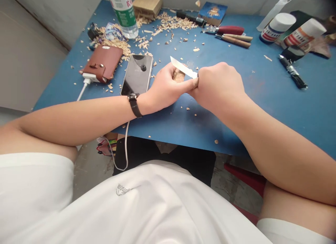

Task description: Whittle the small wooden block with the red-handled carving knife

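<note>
Over the middle of the blue table [231, 107], my left hand [165, 83] is closed around a small piece of wood [179, 75], mostly covered by the fingers. My right hand [220, 83] is wrapped round the handle of a carving knife, and the handle itself is hidden in the fist. The bare knife blade [183, 67] points up and left across the wood piece. My left thumb reaches over to the right fist, close by the base of the blade.
Wood shavings [175, 22] lie across the back. A phone [138, 74], a brown leather case [103, 62] with a cable and a water bottle [123, 15] stand left. Carving tools [233, 39], paint bottles [278, 27] and a black pen-like tool [292, 71] lie right.
</note>
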### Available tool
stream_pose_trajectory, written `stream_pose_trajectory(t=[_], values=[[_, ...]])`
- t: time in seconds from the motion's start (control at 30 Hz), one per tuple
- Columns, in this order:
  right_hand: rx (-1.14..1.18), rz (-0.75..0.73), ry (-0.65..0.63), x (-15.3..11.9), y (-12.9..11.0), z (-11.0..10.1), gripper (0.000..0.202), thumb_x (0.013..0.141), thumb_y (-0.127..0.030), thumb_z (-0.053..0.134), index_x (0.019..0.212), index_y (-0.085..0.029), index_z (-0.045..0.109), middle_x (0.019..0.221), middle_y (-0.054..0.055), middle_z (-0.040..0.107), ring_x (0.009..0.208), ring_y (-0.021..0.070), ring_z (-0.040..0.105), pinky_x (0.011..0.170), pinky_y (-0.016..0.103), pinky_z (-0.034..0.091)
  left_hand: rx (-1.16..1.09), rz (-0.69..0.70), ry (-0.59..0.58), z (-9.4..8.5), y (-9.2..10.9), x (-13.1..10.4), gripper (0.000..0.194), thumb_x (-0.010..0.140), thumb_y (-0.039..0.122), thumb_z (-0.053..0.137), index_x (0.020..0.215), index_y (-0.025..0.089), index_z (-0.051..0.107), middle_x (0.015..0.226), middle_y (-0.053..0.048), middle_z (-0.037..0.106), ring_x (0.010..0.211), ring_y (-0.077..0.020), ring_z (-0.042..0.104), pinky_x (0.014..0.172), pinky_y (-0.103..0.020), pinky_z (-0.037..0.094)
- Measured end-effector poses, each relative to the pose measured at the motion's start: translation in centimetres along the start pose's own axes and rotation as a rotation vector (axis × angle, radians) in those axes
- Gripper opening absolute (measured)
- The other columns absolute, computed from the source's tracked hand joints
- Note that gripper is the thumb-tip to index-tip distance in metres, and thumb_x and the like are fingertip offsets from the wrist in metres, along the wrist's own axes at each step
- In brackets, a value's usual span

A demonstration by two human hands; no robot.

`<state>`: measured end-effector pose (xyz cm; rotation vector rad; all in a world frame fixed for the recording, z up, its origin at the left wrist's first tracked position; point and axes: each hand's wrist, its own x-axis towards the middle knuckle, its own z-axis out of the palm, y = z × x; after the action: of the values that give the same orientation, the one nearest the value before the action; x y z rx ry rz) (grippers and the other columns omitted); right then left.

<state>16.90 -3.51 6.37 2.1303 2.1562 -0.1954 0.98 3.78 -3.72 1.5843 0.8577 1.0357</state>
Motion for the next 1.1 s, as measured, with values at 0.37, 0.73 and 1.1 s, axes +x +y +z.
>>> stream_pose_trajectory(t=[0.37, 0.73, 1.1], values=[[-0.173, -0.173, -0.073, 0.2, 0.0, -0.5, 0.046, 0.121, -0.034, 0.058, 0.143, -0.015, 0.093, 0.121, 0.023, 0.088, 0.120, 0.0429, 0.088, 0.090, 0.044, 0.061, -0.042, 0.018, -0.025, 0.5, 0.0, -1.4, 0.079, 0.098, 0.030, 0.118, 0.084, 0.026, 0.040, 0.077, 0.005, 0.043, 0.077, -0.0146, 0.053, 0.070, -0.034, 0.044], [-0.162, -0.228, 0.004, 0.1, 0.6, 0.0, 0.039, 0.116, -0.037, 0.065, 0.137, -0.020, 0.094, 0.111, 0.015, 0.088, 0.106, 0.0387, 0.084, 0.080, 0.041, 0.048, -0.061, 0.006, -0.142, -0.1, 0.8, -0.7, 0.085, 0.085, 0.058, 0.124, 0.080, 0.029, 0.045, 0.073, 0.005, 0.042, 0.075, -0.0194, 0.054, 0.065, -0.037, 0.047], [-0.056, -0.034, 0.026, 0.2, -0.2, 0.1, 0.038, 0.113, -0.025, 0.061, 0.128, -0.017, 0.095, 0.111, 0.023, 0.084, 0.112, 0.0458, 0.088, 0.083, 0.045, 0.060, 0.080, 0.064, 0.073, 0.1, -0.4, -1.0, 0.083, 0.083, 0.072, 0.124, 0.088, 0.029, 0.053, 0.079, 0.001, 0.053, 0.089, -0.0252, 0.066, 0.078, -0.040, 0.052]])
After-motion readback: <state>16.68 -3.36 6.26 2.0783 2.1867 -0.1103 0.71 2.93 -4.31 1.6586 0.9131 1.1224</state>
